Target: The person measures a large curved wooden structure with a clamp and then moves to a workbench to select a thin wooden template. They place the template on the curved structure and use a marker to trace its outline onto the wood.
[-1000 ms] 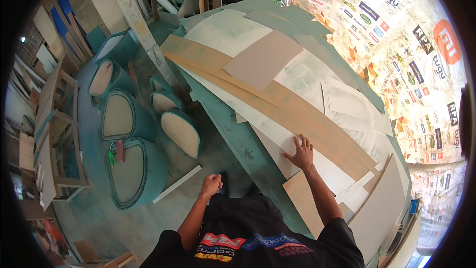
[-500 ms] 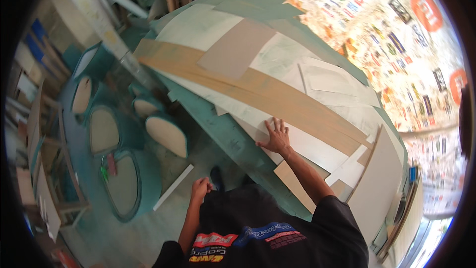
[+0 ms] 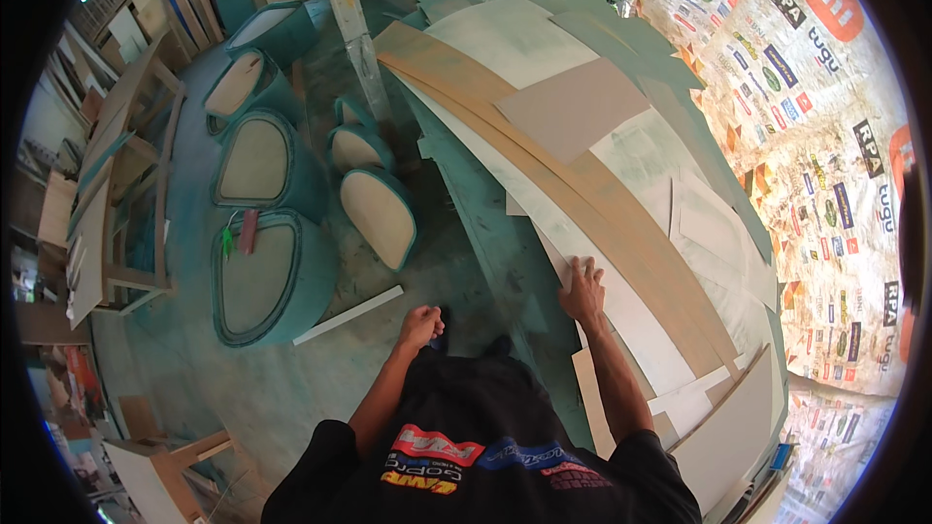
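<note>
My right hand (image 3: 584,291) lies on a long white board (image 3: 631,320) near its left edge, fingers stretched over the surface and not gripping. Beside that board runs a long brown strip (image 3: 573,175), and a grey-brown sheet (image 3: 575,107) lies across the far part of the stack. My left hand (image 3: 422,327) hangs in front of my body, curled into a loose fist. Nothing shows sticking out of it, and it touches no board.
Several teal rounded shells with pale panels (image 3: 254,277) stand on the floor at left; one carries a red object (image 3: 249,231) with a green tip. A white strip (image 3: 349,314) lies nearby. Wooden frames (image 3: 146,184) line the far left, and a printed sheet (image 3: 825,136) hangs at right.
My view has turned left, so the stack sits farther right. My right hand's fingers have come closer together, near the white board's edge. My left hand remains curled.
</note>
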A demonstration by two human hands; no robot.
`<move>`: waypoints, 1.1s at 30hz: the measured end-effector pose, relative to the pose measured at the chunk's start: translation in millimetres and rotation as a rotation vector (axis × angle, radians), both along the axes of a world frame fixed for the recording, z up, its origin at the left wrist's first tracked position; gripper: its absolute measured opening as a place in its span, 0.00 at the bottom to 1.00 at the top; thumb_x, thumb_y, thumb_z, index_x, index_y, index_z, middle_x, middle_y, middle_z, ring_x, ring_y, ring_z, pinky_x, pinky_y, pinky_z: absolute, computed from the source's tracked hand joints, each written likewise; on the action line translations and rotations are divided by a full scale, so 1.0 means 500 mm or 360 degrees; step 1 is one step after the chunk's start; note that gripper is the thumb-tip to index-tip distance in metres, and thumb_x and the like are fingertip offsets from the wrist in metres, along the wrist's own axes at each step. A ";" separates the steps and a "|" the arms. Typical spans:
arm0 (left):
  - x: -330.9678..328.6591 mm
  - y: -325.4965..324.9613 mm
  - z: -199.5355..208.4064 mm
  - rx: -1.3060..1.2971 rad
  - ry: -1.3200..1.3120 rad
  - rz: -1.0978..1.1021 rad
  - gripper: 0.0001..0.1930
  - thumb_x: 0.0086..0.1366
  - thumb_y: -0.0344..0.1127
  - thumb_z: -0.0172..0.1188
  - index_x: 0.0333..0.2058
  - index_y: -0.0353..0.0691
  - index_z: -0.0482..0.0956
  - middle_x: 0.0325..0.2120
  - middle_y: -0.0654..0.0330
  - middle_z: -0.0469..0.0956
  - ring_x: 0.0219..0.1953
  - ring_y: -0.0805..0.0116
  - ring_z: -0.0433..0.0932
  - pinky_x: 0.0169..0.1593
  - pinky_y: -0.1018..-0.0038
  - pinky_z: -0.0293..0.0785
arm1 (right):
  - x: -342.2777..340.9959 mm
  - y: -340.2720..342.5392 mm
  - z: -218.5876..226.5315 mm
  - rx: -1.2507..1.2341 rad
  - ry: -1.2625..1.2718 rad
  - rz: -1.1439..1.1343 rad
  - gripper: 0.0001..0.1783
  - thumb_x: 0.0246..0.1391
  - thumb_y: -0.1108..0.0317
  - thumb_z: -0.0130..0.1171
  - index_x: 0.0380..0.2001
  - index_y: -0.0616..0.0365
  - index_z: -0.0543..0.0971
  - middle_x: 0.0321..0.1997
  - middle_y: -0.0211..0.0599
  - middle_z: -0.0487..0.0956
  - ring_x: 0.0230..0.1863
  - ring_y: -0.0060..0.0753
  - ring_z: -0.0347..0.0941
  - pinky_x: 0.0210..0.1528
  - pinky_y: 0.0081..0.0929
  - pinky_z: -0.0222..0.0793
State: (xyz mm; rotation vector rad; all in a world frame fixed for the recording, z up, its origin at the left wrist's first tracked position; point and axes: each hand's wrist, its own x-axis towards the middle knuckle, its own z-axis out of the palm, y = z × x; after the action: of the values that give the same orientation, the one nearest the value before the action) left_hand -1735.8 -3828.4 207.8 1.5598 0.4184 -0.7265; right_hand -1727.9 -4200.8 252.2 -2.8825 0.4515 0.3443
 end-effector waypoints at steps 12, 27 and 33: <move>-0.040 0.068 -0.009 0.0163 0.0069 0.0076 0.15 0.68 0.43 0.56 0.32 0.36 0.77 0.28 0.61 0.80 0.28 0.74 0.79 0.34 0.74 0.77 | 0.141 -0.200 -0.039 -0.0126 -0.0609 -0.0289 0.46 0.55 0.41 0.60 0.67 0.59 0.60 0.71 0.54 0.59 0.70 0.59 0.55 0.63 0.60 0.60; -0.088 0.093 -0.013 0.0111 -0.0031 0.0426 0.13 0.66 0.40 0.58 0.29 0.33 0.78 0.22 0.61 0.81 0.22 0.75 0.78 0.26 0.75 0.73 | 0.167 -0.379 0.023 0.0475 -0.0483 -0.0096 0.22 0.51 0.50 0.69 0.27 0.61 0.81 0.21 0.33 0.76 0.26 0.27 0.72 0.29 0.30 0.66; -0.100 0.102 -0.060 0.0157 0.0028 0.0333 0.14 0.66 0.40 0.58 0.29 0.33 0.78 0.22 0.60 0.80 0.21 0.75 0.77 0.26 0.75 0.72 | 0.145 -0.409 0.089 0.0563 -0.0808 -0.0123 0.16 0.58 0.58 0.64 0.25 0.60 0.79 0.20 0.32 0.77 0.24 0.23 0.69 0.26 0.29 0.65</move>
State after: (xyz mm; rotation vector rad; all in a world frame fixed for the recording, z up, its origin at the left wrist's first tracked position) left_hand -1786.0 -3777.3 177.9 1.5743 0.6284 -0.5654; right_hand -1655.1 -4405.2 296.7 -2.4695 0.3622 -0.2908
